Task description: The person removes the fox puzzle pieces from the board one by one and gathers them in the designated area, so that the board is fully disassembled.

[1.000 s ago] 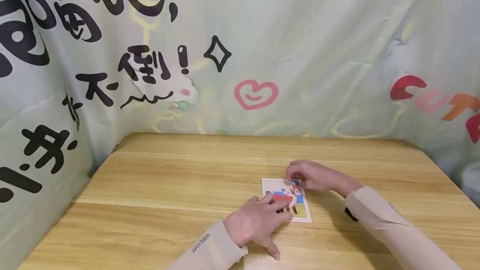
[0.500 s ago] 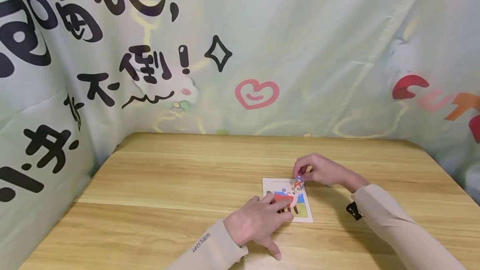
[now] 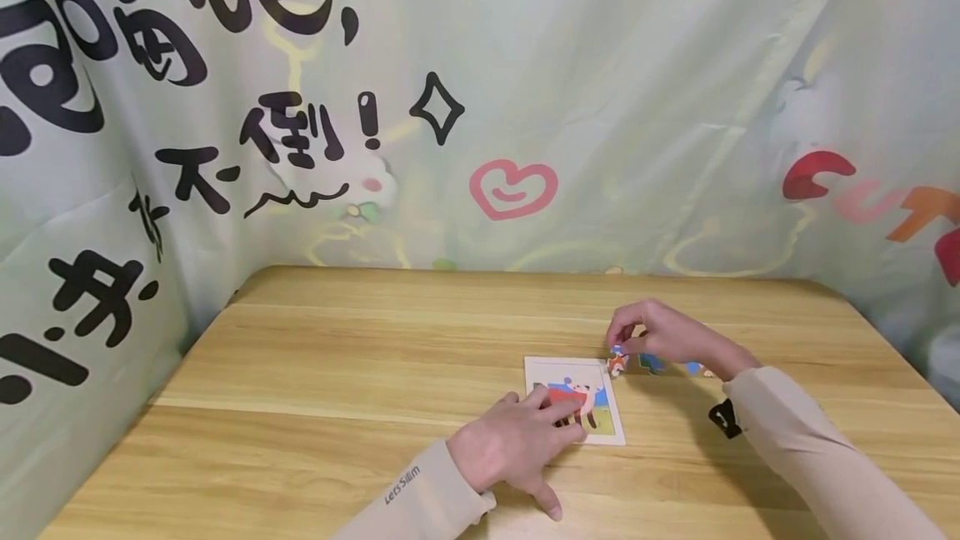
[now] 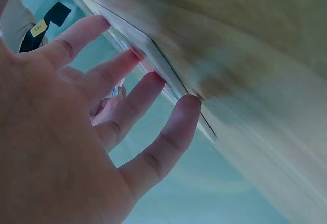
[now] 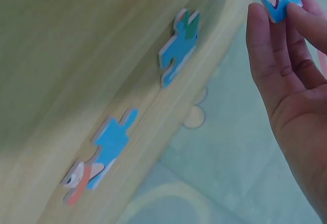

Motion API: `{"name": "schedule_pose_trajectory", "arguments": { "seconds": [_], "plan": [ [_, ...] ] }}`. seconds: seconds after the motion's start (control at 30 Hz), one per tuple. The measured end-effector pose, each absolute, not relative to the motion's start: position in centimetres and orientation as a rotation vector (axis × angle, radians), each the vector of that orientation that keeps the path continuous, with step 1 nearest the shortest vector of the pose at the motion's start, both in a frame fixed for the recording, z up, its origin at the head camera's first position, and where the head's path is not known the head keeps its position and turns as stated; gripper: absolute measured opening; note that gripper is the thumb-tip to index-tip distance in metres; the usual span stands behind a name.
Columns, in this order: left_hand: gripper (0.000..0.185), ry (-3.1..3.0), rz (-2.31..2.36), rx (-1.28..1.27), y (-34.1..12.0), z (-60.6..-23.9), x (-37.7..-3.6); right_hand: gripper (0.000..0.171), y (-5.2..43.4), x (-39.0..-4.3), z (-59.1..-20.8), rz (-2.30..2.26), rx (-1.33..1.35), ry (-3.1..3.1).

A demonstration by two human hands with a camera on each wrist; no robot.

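Left hand, fingers spread, is pressing flat on the white-bordered picture puzzle board lying on the light wooden counter. Right hand is pinching a small orange-and-blue puzzle piece just beside the board's far right corner.

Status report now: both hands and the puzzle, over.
Left hand presses flat on puzzle board. Right hand pinches a puzzle piece just off the board. Two loose pieces on table, nothing blocking.

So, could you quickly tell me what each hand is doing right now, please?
Left hand: open, straight fingers pressing on the puzzle board.
Right hand: pinching a puzzle piece just beyond the board's right edge.
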State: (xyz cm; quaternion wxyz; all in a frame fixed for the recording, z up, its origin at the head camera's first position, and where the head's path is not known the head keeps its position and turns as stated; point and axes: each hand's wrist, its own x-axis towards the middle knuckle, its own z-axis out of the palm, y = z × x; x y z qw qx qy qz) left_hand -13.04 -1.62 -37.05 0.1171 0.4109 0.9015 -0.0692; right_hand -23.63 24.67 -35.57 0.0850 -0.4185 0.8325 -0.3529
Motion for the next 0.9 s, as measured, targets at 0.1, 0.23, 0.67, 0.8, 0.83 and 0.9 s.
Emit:
{"name": "schedule_pose_trajectory", "arguments": {
  "seconds": [0.1, 0.23, 0.67, 0.8, 0.83, 0.9],
  "plan": [
    [0.084, 2.638, -0.208, 1.207, -1.6, -37.1, -13.0, 0.021, 25.1, -23.5, -35.5, -1.047, -1.241, 2.496],
    [0.085, 2.631, -0.207, 1.2, -1.6, -37.1, -12.9, 0.021, 25.7, -23.4, -35.5, -1.028, -1.187, 2.512],
    [0.087, 2.645, -0.222, 1.212, -1.6, -37.2, -12.8, 0.022, 28.1, -23.6, -35.5, -0.971, -1.118, 2.572],
    [0.089, 2.642, -0.219, 1.217, -1.5, -37.1, -12.8, 0.025, 29.1, -23.6, -35.7, -0.965, -1.129, 2.605],
    [0.09, 2.642, -0.22, 1.214, -1.5, -37.1, -12.7, 0.026, 29.4, -23.6, -35.7, -0.961, -1.129, 2.618],
    [0.09, 2.643, -0.226, 1.207, -1.4, -37.1, -12.7, 0.027, 30.0, -23.7, -35.7, -0.953, -1.132, 2.642]
  ]
}}
